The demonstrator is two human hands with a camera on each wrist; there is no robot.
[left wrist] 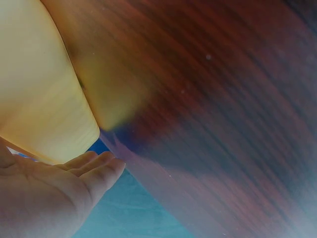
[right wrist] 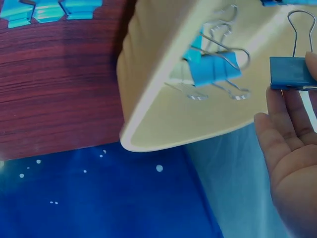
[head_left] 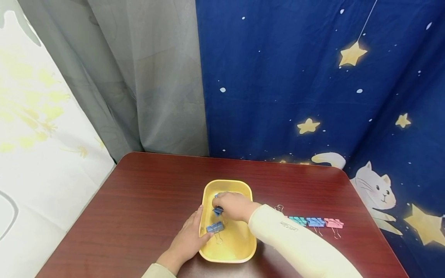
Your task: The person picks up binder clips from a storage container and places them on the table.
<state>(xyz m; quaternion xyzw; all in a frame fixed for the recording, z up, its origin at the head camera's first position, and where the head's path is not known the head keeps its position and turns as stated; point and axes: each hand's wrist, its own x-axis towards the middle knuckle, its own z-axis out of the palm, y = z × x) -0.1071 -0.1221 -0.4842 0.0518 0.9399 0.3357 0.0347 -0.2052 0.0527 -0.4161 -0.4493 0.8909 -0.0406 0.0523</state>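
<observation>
A yellow plastic tray (head_left: pixel 229 253) stands on the table, between my two hands. My left hand (head_left: pixel 187 235) holds its left wall, thumb over the rim and fingers nearly straight along the outside; the left wrist view shows the fingers (left wrist: pixel 101 171) at the wall. Inside the tray, my right hand (head_left: pixel 234 206) pinches a dark blue binder clip (right wrist: pixel 292 73), its wire handle pointing up in the right wrist view. Close to my left thumb lies a blue binder clip (head_left: pixel 214 227). Another blue clip (right wrist: pixel 215 69) and a teal clip (right wrist: pixel 193 49) lie beyond my right hand, mostly hidden in the head view.
Right of the tray, a teal clip (head_left: pixel 297 221), a blue clip (head_left: pixel 315 222) and a pink clip (head_left: pixel 334 223) form a row on the dark red table (head_left: pixel 156 185). My right sleeve (head_left: pixel 288 235) covers part of the row, where wire handles (head_left: pixel 279 208) stick out. Curtains hang behind.
</observation>
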